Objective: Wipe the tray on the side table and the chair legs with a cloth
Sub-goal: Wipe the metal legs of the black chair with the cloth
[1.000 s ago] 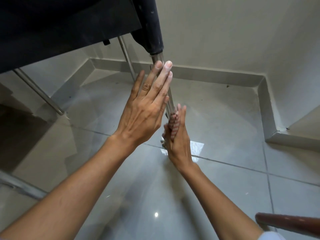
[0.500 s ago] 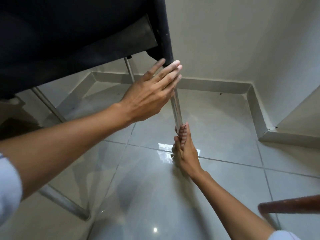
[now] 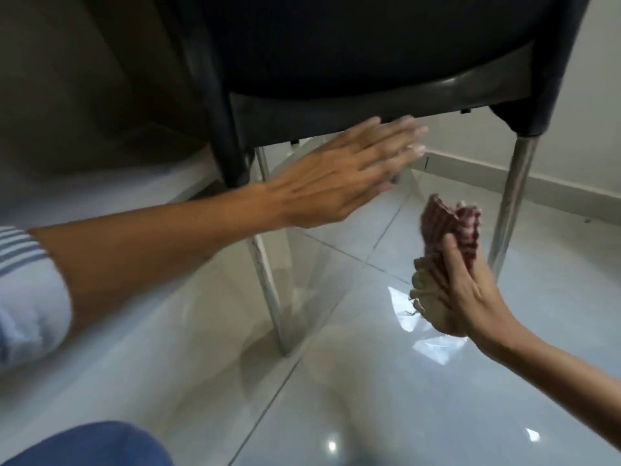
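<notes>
Between chair legs: right grip (image 3: 452, 290) clamped on crumpled red-and-beige cloth (image 3: 447, 237), just left of shiny metal chair leg (image 3: 510, 203) (untouched); left grip (image 3: 336, 176) flat, fingers spread. Next, probably: wrap cloth around a leg.

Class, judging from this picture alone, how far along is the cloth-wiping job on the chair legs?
Done: cannot be confirmed; no leg looks visibly cleaner. In hand: the right hand grips the bunched red-and-beige cloth in the air, apart from the right chrome chair leg; the left hand, open, reaches under the black seat. Left: the scuffed middle chrome leg; no tray shows.
</notes>
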